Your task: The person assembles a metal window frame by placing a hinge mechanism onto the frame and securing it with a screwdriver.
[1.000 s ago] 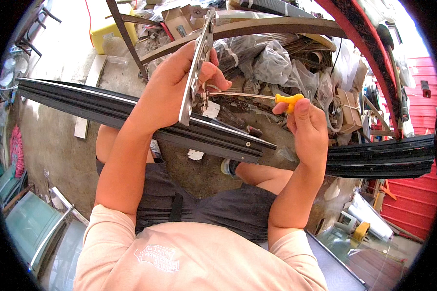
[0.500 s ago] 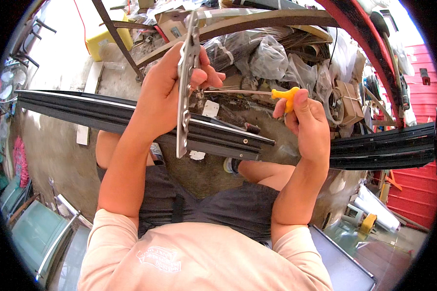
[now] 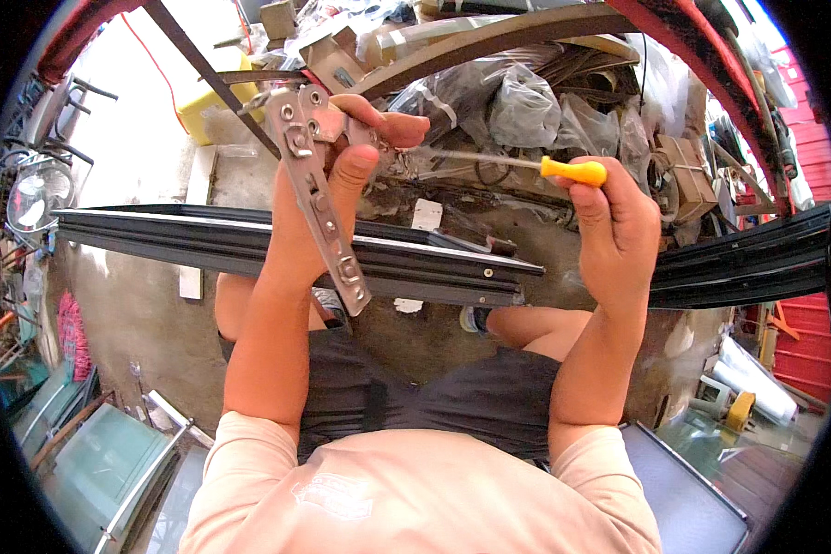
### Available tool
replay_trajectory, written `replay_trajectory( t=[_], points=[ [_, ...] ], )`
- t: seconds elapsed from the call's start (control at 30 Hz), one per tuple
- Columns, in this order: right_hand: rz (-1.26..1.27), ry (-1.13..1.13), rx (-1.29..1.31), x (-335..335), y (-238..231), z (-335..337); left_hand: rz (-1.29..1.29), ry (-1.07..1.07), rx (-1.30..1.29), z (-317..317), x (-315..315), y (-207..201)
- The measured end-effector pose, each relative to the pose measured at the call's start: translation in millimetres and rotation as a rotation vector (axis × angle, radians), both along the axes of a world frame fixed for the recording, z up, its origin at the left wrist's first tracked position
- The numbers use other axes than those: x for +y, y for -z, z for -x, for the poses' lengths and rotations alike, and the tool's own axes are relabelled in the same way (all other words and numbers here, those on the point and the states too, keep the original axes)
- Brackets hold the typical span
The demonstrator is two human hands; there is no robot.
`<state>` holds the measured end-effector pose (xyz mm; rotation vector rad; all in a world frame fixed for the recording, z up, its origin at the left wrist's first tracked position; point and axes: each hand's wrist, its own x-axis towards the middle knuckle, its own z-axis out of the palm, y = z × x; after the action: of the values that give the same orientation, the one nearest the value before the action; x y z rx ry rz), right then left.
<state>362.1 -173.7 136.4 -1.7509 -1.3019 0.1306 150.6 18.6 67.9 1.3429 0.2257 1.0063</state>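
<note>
My left hand [image 3: 349, 177] is raised in front of me, closed around a silver metal window hinge [image 3: 319, 203]. Riveted arms and holes show on the hinge's broad face, and its long bar slants down past my wrist. In my closed right hand [image 3: 619, 226] is a screwdriver [image 3: 572, 172] with a yellow handle. Its thin shaft points left toward the hinge and my left fingertips; whether the tip touches anything is unclear. Below both hands, a long black window-frame profile [image 3: 406, 261] runs across above my knees.
Another black profile [image 3: 757, 261] extends at the right, beside a red corrugated wall [image 3: 794, 355]. Plastic-wrapped bundles [image 3: 526, 106] are heaped beyond my hands, behind a curved brown metal bar [image 3: 489, 37]. Glass panes [image 3: 92, 452] lean at lower left. A yellow container [image 3: 217, 106] stands far left.
The hinge has turned from nearly edge-on to show its broad face, its lower end swinging right. My right hand has shifted slightly right, and the screwdriver's handle now lies in line with its shaft.
</note>
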Motion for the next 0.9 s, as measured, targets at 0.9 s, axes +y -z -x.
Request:
replay_trajectory(
  t=[0.9],
  points=[
    [0.026,-0.238,1.110,51.8,33.6,81.3,0.143,0.239,-0.146,14.0,7.8,5.5]
  ],
)
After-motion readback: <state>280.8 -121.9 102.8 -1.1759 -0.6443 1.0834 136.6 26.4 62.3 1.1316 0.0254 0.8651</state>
